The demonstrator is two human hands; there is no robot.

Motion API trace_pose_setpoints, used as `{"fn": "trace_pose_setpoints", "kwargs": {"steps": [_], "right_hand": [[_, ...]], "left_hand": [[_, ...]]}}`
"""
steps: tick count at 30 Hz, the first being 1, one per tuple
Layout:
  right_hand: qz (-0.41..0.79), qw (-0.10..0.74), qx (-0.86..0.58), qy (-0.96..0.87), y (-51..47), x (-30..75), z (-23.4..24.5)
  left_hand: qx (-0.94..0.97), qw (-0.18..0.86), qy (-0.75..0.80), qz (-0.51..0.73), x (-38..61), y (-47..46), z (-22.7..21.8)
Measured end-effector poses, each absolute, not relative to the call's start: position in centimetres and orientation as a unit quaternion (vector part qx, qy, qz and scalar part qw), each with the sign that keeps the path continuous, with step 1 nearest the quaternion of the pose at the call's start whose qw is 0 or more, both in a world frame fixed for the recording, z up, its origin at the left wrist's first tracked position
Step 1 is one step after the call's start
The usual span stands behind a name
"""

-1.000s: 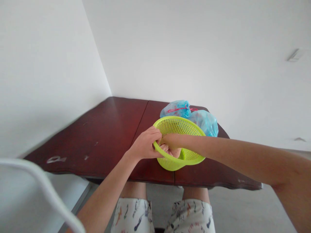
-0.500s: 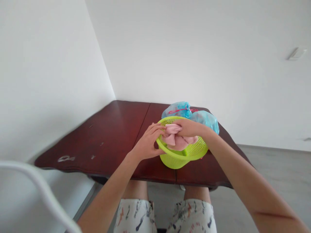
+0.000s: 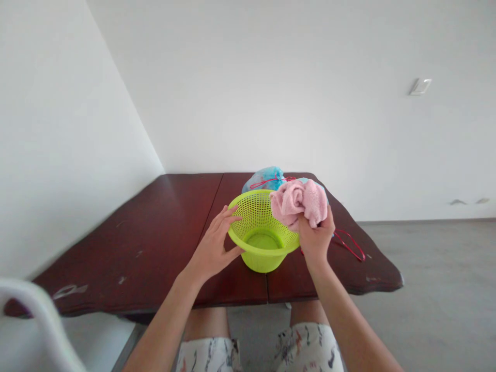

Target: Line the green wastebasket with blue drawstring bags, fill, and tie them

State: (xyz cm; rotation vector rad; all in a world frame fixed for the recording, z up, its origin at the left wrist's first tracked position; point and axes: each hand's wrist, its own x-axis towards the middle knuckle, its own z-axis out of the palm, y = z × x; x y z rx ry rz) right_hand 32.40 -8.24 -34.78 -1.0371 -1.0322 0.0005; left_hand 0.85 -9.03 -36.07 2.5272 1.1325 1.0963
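Note:
A bright green plastic basket (image 3: 263,261) with perforated walls stands upright on the table; no other item shows inside it. My left hand (image 3: 217,240) grips its left rim, fingertips over the edge and thumb low against the outer side. Bunched in my right hand (image 3: 315,235) is a soft pink towel (image 3: 296,201), raised at the basket's right rim and covering part of it. The fingers of that hand are partly hidden behind the cloth.
Behind the basket lies a blue translucent bag (image 3: 263,178) tied with red string. A second blue bag is mostly hidden by the towel. A red string loop (image 3: 354,248) lies on the dark wooden table (image 3: 155,232). At lower left curves a blurred white tube-like object (image 3: 42,315).
My right hand has lifted the pink towel out of the basket and up to the right. My left hand stays on the rim. The view has shifted to the right.

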Motion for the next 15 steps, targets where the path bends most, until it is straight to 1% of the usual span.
{"fn": "trace_pose_setpoints", "kwargs": {"steps": [5,10,12,15], "right_hand": [[0.0,0.726,-0.435,-0.533,-8.0,33.0,-35.1],[0.021,0.746,-0.409,-0.526,-8.3,33.9,-34.7],[0.004,0.75,-0.414,-0.516,-8.9,34.0,-34.4],[-0.061,0.752,-0.419,-0.505,-10.2,33.8,-33.5]], "left_hand": [[0.842,0.11,0.387,0.36,1.1,-9.4,-36.0],[0.836,0.096,0.384,0.38,1.4,-9.3,-36.1],[0.84,0.085,0.386,0.372,1.4,-9.2,-36.2],[0.841,0.07,0.403,0.353,1.4,-9.1,-36.2]]}}
